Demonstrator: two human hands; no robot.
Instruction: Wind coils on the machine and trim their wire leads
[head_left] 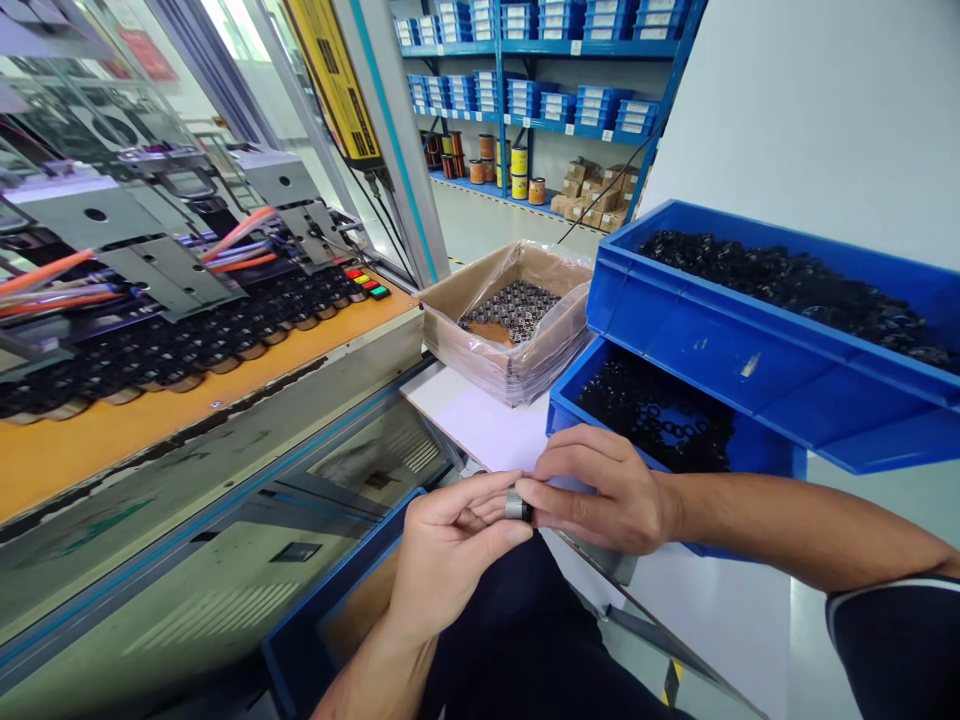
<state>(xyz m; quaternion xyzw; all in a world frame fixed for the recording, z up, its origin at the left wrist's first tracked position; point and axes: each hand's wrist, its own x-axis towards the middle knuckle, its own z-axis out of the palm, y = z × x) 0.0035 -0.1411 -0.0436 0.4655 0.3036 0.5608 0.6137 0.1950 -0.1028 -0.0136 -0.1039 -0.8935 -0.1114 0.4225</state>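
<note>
A small silver metal ring [514, 504] with a black end piece [527, 511] sits between my two hands, low in the middle of the head view. My left hand [442, 545] grips it between the thumb below and the fingers above. From the other side, my right hand [611, 490] has its fingertips closed on the black end. The right fingers partly hide the piece. Just beyond my right hand stands a lower blue bin [568, 412] of small black ring-shaped parts.
An upper blue bin [697, 315] of black parts overhangs the lower one. A plastic-lined cardboard box [480, 365] holds many metal rings. At left, a machine's orange bench [315, 345] carries rows of black-topped parts. Another blue bin [337, 590] is below left. Shelves [457, 48] stand behind.
</note>
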